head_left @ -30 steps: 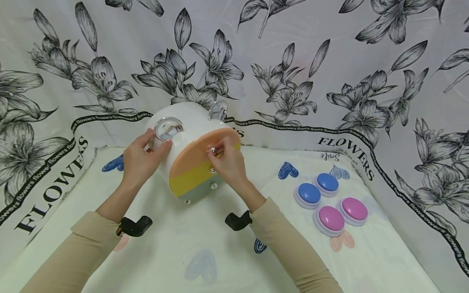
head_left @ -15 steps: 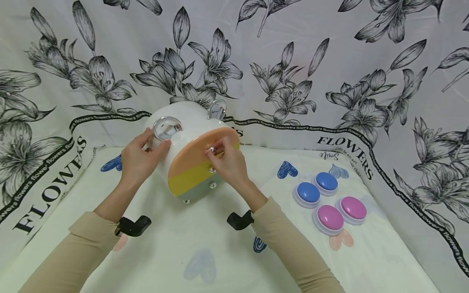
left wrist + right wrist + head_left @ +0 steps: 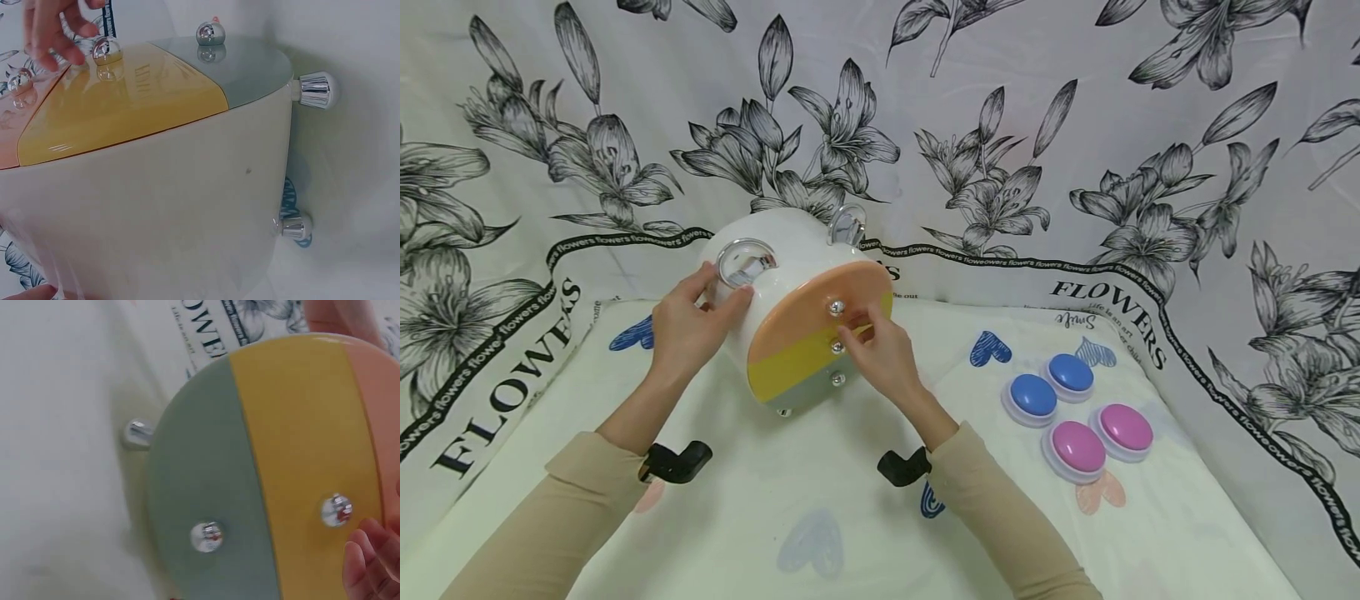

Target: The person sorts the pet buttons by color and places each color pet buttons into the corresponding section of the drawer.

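Note:
A white, rounded drawer cabinet point(image 3: 775, 242) lies tilted on the bed-like surface, its striped front point(image 3: 300, 425) orange, yellow and green with one silver knob per stripe. My left hand point(image 3: 692, 321) holds its left side, thumb and fingers spread about a round chrome ear point(image 3: 745, 260). Just right of the yellow stripe's knob point(image 3: 336, 510) is my right hand point(image 3: 883, 350), its loosely bent fingers apart from it. The orange stripe's knob point(image 3: 836, 307) stands free above the fingers. The green stripe's knob point(image 3: 210, 34) is below. Chrome feet point(image 3: 317, 89) stick out from the base.
Two blue push buttons point(image 3: 1032, 395) and two pink push buttons point(image 3: 1078, 447) with white bases sit to the right on the heart-printed cloth point(image 3: 775, 517). A flower-printed curtain point(image 3: 970, 167) hangs close behind the cabinet, which has a second chrome ear point(image 3: 847, 225).
My right hand has let go of the orange stripe's knob and moved down and right, beside the yellow one. The left hand and the cabinet have stayed in place.

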The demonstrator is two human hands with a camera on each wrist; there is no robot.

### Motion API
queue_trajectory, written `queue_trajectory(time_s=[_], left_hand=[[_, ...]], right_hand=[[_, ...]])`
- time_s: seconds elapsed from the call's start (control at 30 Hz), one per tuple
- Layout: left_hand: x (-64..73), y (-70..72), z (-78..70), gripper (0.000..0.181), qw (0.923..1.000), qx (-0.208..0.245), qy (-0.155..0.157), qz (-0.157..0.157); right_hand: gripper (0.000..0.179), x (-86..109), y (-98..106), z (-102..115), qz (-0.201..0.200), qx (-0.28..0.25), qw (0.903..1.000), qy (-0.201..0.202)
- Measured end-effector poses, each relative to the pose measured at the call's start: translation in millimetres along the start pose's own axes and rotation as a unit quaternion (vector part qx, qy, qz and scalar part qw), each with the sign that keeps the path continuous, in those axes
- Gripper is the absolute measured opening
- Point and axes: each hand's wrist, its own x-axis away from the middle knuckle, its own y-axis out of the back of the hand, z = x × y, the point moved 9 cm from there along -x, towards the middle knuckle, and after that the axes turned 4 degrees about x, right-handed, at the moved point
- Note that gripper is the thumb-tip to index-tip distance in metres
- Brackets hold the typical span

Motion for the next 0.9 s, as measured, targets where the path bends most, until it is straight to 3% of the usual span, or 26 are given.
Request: queue_trajectory(time_s=[0.3,0.9], left_hand=[[-0.3,-0.8,0.3,0.071,1.0,0.002,-0.005,0.002],[0.2,0.2,-1.8,0.069,0.9999,0.0,-0.01,-0.004]], right_hand=[[0.025,16.7,-24,-25,0.03,0.03,0.9986,-0.033],[0.023,14.7,-30,-16,-0.011,0.074,0.9971,-0.011]])
